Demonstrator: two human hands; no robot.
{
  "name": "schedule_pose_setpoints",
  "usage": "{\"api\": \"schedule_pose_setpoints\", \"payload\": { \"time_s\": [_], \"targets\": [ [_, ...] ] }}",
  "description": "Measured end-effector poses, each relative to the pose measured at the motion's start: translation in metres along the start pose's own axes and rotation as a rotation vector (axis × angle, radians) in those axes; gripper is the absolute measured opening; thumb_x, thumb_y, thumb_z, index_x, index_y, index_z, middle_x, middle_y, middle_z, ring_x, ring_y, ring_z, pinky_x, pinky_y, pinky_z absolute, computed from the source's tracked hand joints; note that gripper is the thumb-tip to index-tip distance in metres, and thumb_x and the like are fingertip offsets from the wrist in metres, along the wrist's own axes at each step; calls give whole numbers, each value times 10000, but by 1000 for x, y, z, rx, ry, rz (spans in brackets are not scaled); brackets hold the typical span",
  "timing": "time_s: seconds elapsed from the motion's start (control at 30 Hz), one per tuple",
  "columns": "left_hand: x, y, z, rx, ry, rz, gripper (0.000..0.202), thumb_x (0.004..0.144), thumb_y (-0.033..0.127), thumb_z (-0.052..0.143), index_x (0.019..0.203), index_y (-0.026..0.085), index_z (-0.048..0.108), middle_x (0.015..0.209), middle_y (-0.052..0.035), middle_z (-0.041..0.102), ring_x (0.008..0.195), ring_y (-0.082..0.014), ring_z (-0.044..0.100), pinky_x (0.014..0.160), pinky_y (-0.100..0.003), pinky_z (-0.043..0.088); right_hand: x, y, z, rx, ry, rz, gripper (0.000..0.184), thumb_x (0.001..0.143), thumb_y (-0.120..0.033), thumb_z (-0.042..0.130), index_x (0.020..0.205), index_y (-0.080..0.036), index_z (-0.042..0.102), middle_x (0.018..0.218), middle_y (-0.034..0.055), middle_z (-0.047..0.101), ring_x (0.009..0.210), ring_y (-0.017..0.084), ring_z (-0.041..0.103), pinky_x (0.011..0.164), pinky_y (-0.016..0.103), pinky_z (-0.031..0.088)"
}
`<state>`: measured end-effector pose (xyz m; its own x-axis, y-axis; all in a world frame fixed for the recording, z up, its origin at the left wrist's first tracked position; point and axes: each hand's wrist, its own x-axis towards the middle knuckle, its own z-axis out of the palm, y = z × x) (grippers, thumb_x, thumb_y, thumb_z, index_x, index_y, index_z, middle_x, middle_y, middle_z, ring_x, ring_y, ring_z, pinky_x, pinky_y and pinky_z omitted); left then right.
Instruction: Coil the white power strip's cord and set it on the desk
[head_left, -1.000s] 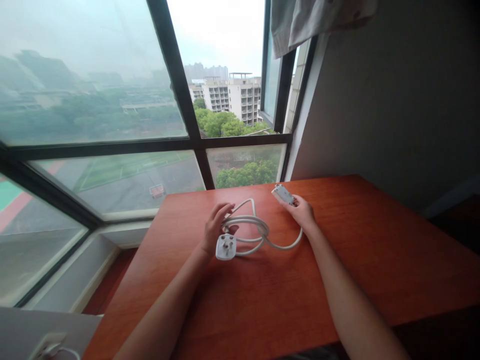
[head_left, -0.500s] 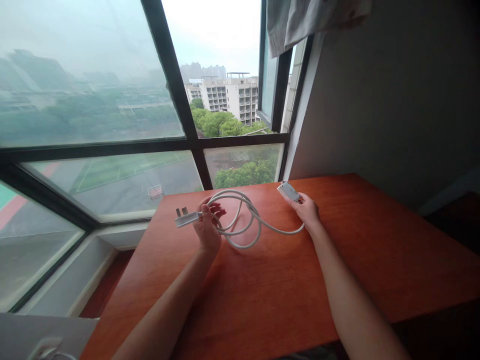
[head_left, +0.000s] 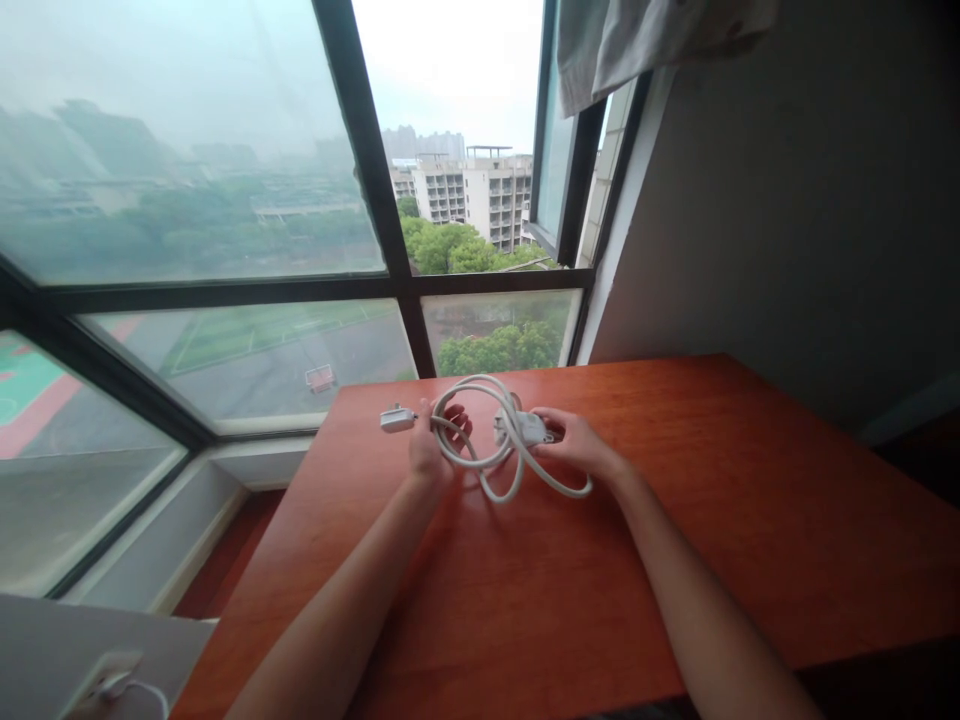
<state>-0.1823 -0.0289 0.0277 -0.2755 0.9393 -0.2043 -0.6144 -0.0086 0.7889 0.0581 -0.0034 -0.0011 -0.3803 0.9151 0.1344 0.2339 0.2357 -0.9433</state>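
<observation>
Two bare hands with a corded device above a reddish-brown tabletop (head_left: 525,610), seen from the wearer's head. The left hand (head_left: 436,445) is closed on a white cord (head_left: 477,464) just behind its plug (head_left: 397,419); the plug juts out to the left of the hand (its prongs are too small to make out clearly). Several fingers of this hand reach in behind the coil, their tips visible through the loop.

The right hand (head_left: 566,440) grasps the near end of a white block (head_left: 531,428) between thumb and fingers. The block points leftward, toward the coil, and strands of the cord cross in front of its far end. The cord lies between the two hands in overlapping rings, with one round loop beside the left hand and slacker bends hanging lower, one of them curving beneath the right hand. Whether the lowest bends touch the tabletop cannot be told.

Beyond the far edge of the tabletop stands a dark window frame (head_left: 401,288), through which pale buildings (head_left: 499,195) and green trees (head_left: 457,247) appear. A light curtain (head_left: 652,45) hangs at the upper right, next to a shadowed wall (head_left: 772,220). At the lower left, a wall outlet (head_left: 105,675) carries a separate white lead (head_left: 150,688).
</observation>
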Motion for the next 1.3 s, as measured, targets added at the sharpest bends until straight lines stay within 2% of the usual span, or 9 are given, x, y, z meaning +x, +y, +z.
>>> {"api": "schedule_pose_setpoints", "payload": {
  "time_s": [0.2, 0.37, 0.43, 0.6, 0.8, 0.93, 1.03, 1.17, 1.3],
  "targets": [
    [-13, -18, 12, -112, -108, -123, 334, 853, 474, 586, 908, 150, 651, 734, -45, 695, 619, -169, 658, 641, -312, 560, -2, -23, 38, 222, -87, -119, 566, 637, -289, 784, 1182, -247, 633, 925, -2, 678, 775, 176, 643, 719, 288, 532],
    [-18, -36, 21, -103, -217, -257, 362, 828, 443, 610, 915, 97, 666, 736, -98, 701, 602, -192, 659, 550, -286, 525, -6, -37, 56, 461, -166, -87, 532, 632, -314, 811, 1130, -270, 630, 1027, 42, 678, 891, 221, 650, 720, 307, 549],
    [-18, -41, 21, -60, -198, -221, 379, 806, 453, 628, 936, 100, 672, 745, -96, 701, 577, -177, 644, 521, -265, 502, -8, -39, 57, 589, -197, -54, 540, 655, -321, 792, 1160, -275, 608, 1062, 51, 680, 926, 230, 651, 696, 303, 557],
    [-18, -38, 18, 93, -3, 3, 413, 743, 504, 688, 951, 147, 681, 798, -54, 687, 592, -127, 610, 540, -219, 475, -12, -33, 48, 852, -245, 24, 480, 685, -320, 700, 1156, -284, 614, 1110, 53, 688, 946, 236, 661, 652, 296, 562],
    [-26, -31, 17, 359, 30, 221, 356, 732, 493, 674, 694, 143, 627, 545, 13, 531, 477, -88, 443, 457, -200, 336, -8, -29, 39, 923, -159, 206, 306, 737, -352, 588, 1016, -256, 671, 986, 65, 726, 949, 248, 670, 744, 350, 569],
    [-27, -33, 15, 386, 28, 246, 325, 702, 420, 670, 572, 155, 535, 503, 27, 476, 483, -84, 404, 471, -205, 327, -7, -34, 37, 915, -128, 246, 355, 775, -370, 519, 1035, -190, 680, 967, 85, 732, 944, 249, 673, 790, 372, 561],
    [-24, -33, 13, 344, 47, 200, 284, 678, 403, 681, 627, 156, 551, 520, 34, 486, 482, -84, 408, 477, -207, 344, -9, -39, 37, 918, -104, 247, 380, 798, -377, 498, 1058, -170, 682, 956, 87, 734, 926, 248, 676, 802, 383, 558],
    [-18, -33, 8, 343, 43, 140, 273, 698, 422, 669, 699, 166, 573, 523, 31, 495, 475, -108, 453, 469, -224, 378, -10, -42, 36, 923, -186, 201, 383, 781, -323, 557, 1124, -191, 667, 993, 73, 729, 952, 238, 667, 850, 372, 537],
    [-13, -37, 1, 390, 25, 218, 242, 715, 379, 642, 639, 175, 538, 509, 20, 493, 472, -110, 453, 459, -224, 371, -11, -41, 32, 967, -256, 190, 433, 823, -412, 506, 1148, -171, 659, 1042, 100, 715, 987, 255, 656, 882, 412, 523]
  ]
}}
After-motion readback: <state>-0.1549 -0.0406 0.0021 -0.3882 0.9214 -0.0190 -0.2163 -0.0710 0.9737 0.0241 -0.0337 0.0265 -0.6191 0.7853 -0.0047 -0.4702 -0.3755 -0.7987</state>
